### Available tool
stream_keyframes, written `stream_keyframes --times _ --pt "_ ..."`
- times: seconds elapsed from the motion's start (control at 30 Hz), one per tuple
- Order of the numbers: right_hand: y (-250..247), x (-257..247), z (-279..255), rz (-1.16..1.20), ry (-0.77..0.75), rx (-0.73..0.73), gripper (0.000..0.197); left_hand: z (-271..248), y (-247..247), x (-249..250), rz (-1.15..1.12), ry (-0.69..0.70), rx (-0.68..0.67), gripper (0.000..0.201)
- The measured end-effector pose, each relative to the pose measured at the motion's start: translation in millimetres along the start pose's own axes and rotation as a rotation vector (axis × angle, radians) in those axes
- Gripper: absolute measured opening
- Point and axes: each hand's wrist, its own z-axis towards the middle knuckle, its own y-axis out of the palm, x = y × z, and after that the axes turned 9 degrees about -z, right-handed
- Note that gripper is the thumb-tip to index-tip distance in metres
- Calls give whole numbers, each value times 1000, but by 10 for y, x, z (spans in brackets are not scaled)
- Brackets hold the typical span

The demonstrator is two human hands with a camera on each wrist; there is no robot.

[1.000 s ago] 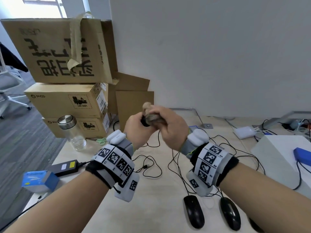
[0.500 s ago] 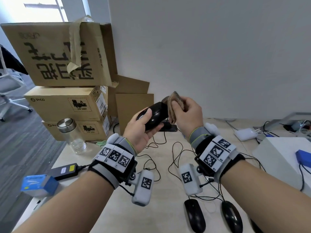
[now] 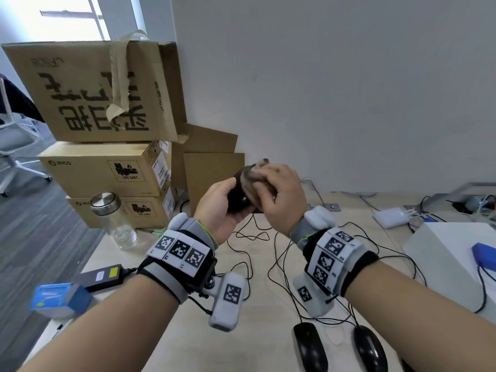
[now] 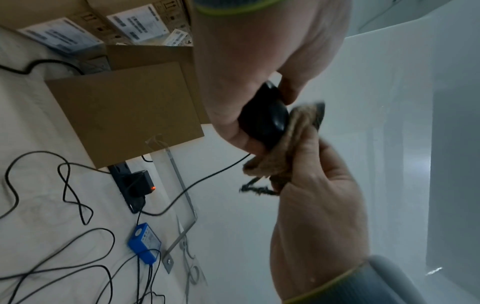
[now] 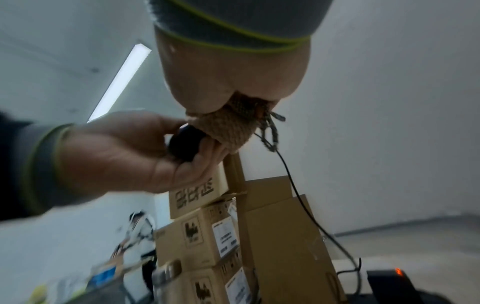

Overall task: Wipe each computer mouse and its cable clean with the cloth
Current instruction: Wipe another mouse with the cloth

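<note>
Half a second ago the cloth was lifted off the mouse; now you had brought it back down and pressed it onto the mouse again. Your right hand had its fingers curled tight around the bunched cloth. Your left hand cupped the black mouse from below, with the fingers wrapped around it. You held both up in the air, above the back edge of the desk, near the boxes. The cable hung loose from the mouse down to the desk. I think this meant you were on another rub of the same mouse, so its cable was not wiped yet. Two more mice lay at the front edge of the desk, waiting.
</note>
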Motion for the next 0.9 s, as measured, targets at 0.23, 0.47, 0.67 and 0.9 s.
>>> stream_keyframes --times 0.23,0.47,0.67,0.9 --pt "61 -200 -101 -37 -23 -61 46 -56 45 17 -53 -101 -29 46" --pt "32 -142 -158 -137 -216 -132 39 -101 71 50 77 -82 -2 68" --pt "38 -36 38 -69 44 -104 41 -162 104 0 382 19 26 77" --pt "150 -191 -199 42 -298 -186 44 -116 104 74 51 -71 -39 85"
